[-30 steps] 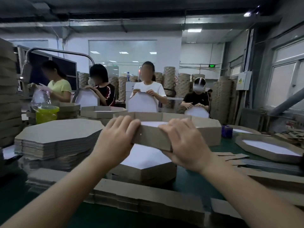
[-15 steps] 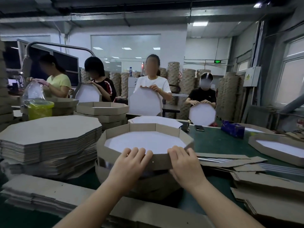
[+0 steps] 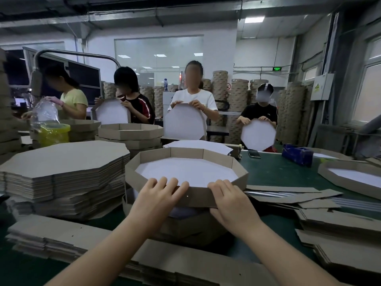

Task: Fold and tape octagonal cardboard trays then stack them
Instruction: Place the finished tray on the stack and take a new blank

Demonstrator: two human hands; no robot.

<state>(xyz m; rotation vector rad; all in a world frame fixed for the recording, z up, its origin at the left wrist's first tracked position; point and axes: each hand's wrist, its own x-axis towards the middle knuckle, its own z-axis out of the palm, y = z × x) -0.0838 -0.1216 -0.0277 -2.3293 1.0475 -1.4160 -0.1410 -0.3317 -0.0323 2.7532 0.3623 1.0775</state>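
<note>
Gripping near wall of tray point(image 3: 198, 196), left hand point(image 3: 158, 196) beside right hand point(image 3: 229, 203).

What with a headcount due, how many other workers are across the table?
4: a yellow shirt far left, a black-and-red shirt next, a white shirt at centre, a black shirt at right. Others may be hidden.

4 workers point(image 3: 192, 104) were counted across the table point(image 3: 278, 172), and 3 white octagonal panels point(image 3: 183, 122) were held up among them. 1 left hand point(image 3: 156, 195) and 1 right hand point(image 3: 228, 201) were placed on 1 folded tray point(image 3: 185, 153). 1 blue box point(image 3: 298, 153), 1 phone point(image 3: 254, 154) and 1 yellow tub point(image 3: 54, 134) were noted.
</note>
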